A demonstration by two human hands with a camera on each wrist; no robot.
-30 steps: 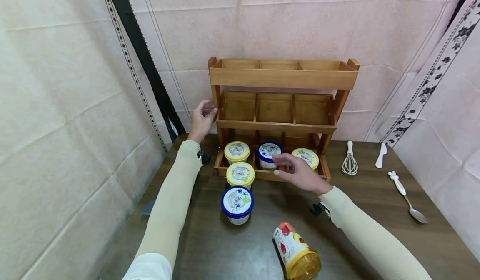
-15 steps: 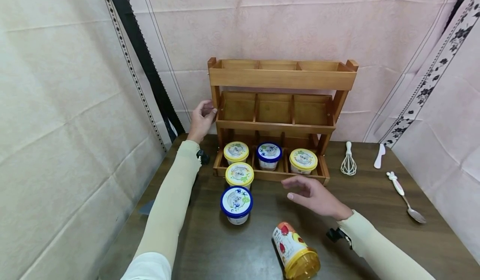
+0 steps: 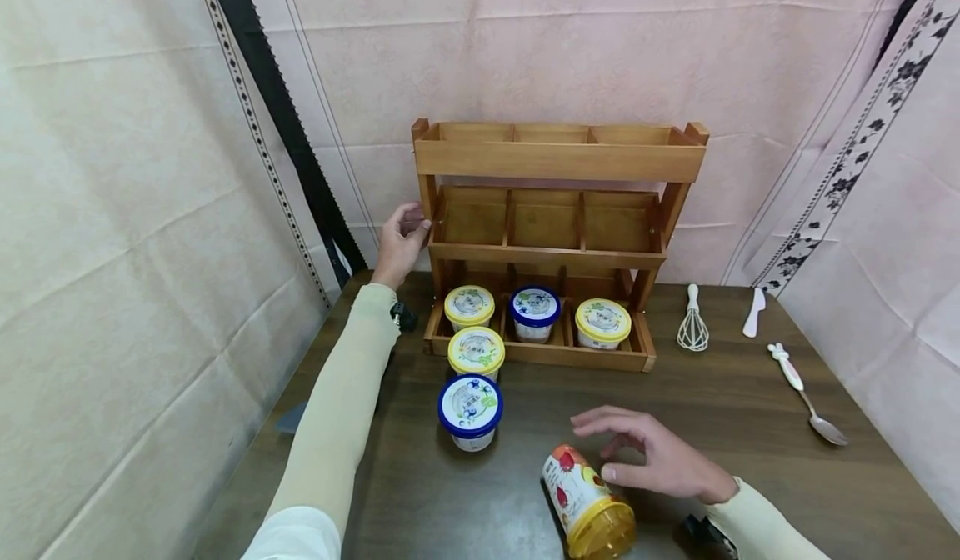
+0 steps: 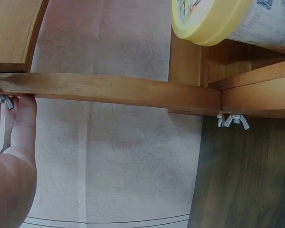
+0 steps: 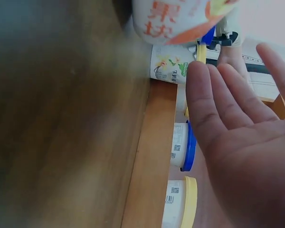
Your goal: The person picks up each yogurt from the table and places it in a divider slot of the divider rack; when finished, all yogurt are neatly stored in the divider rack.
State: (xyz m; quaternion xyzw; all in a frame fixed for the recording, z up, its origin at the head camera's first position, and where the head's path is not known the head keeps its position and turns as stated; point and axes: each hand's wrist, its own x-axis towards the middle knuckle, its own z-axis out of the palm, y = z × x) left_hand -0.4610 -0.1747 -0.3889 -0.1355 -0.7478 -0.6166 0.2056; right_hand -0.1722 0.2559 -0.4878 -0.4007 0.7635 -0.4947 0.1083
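My left hand touches the left post of a wooden three-tier rack; in the left wrist view its straight fingers meet the post by a wing nut. My right hand holds nothing, its fingers extended beside a fruit jar that lies tilted toward me. The jar has a fruit-printed label and a yellow lid. In the rack's bottom tier sit a left yellow-lidded tub, a blue-lidded tub and a right yellow-lidded tub.
Before the rack stand another yellow-lidded tub and a blue-lidded tub. A whisk, a white-handled spreader and a spoon lie on the right of the dark table. Cloth walls enclose it.
My right hand has drawn back from the bottom tier toward me, down to the jar's side. The right yellow-lidded tub is uncovered now. My left hand stays at the post.
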